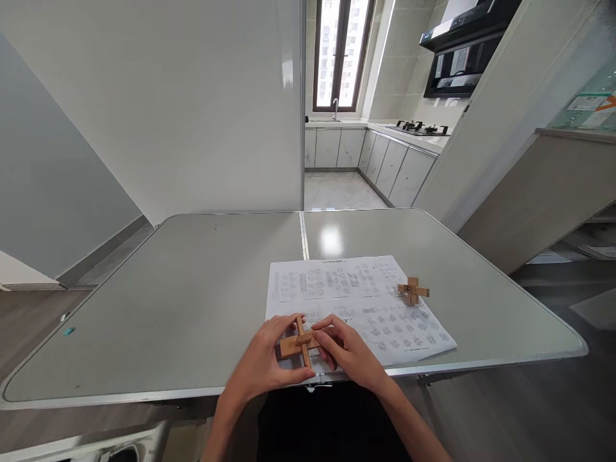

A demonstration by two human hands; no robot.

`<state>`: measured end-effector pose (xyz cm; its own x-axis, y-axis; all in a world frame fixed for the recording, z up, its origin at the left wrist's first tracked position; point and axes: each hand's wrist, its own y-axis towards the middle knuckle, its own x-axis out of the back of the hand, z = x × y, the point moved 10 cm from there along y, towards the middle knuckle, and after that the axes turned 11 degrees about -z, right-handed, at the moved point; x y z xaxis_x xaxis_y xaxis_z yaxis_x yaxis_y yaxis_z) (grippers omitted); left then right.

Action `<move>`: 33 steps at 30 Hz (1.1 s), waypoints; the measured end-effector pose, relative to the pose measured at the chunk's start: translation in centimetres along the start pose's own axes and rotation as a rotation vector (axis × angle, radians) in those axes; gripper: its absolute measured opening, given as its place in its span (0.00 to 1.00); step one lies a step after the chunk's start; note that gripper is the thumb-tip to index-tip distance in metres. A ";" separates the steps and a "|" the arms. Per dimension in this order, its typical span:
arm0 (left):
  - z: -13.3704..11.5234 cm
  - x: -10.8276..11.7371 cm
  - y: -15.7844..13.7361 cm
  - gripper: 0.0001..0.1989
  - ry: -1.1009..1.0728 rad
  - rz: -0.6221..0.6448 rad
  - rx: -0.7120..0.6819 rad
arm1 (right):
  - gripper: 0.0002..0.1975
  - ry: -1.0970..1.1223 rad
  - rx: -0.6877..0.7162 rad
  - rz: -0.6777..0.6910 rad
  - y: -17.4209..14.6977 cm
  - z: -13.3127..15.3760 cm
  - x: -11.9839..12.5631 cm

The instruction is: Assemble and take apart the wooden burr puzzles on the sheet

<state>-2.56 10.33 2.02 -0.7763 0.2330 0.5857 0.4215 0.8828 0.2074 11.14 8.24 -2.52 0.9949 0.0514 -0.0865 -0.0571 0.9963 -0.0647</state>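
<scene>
Pale table [216, 289] stands before an opening to a kitchen [327, 147]; a printed sheet [337, 282] lies on it. Over the sheet's near edge I hold the crossed wooden pieces [304, 339]. A second wooden cross [412, 291] rests at the sheet's right side, untouched. Step in hand, in my judgement: adjusting how the held pieces fit together. My next move appears to call for a steady left hold and small pressure from the right. Grip: my left hand [262, 359] is partly spread, thumb and fingers clamped on opposite ends of one stick; my right hand [353, 359] pinches the crosspiece's right end. Contact with the table: cannot tell.
</scene>
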 end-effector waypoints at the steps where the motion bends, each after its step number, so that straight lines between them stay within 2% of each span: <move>1: 0.1 0.0 0.0 0.42 -0.003 0.003 -0.002 | 0.21 0.003 0.003 -0.003 0.0 0.0 0.0; 4: 0.3 -0.1 -0.1 0.48 -0.017 0.014 -0.003 | 0.21 -0.009 0.017 -0.015 -0.1 0.0 0.0; 9: 0.8 -0.1 -0.2 0.45 -0.026 0.017 0.017 | 0.20 -0.043 0.042 -0.048 -0.1 0.3 0.2; 15: 0.5 -0.4 -0.2 0.51 -0.028 0.027 0.002 | 0.20 -0.036 0.042 -0.077 -0.1 0.3 0.2; 26: 0.1 -0.3 -0.1 0.45 0.009 0.015 -0.025 | 0.18 0.041 0.059 -0.141 0.1 -0.4 0.6; 33: 0.0 -0.3 -0.2 0.44 0.012 0.004 -0.031 | 0.19 0.058 0.068 -0.117 0.0 0.2 0.7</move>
<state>-2.39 10.05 1.81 -0.7691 0.2314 0.5958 0.4390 0.8687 0.2294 11.82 8.27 -2.33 0.9879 -0.0671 -0.1396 0.0663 0.9977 -0.0103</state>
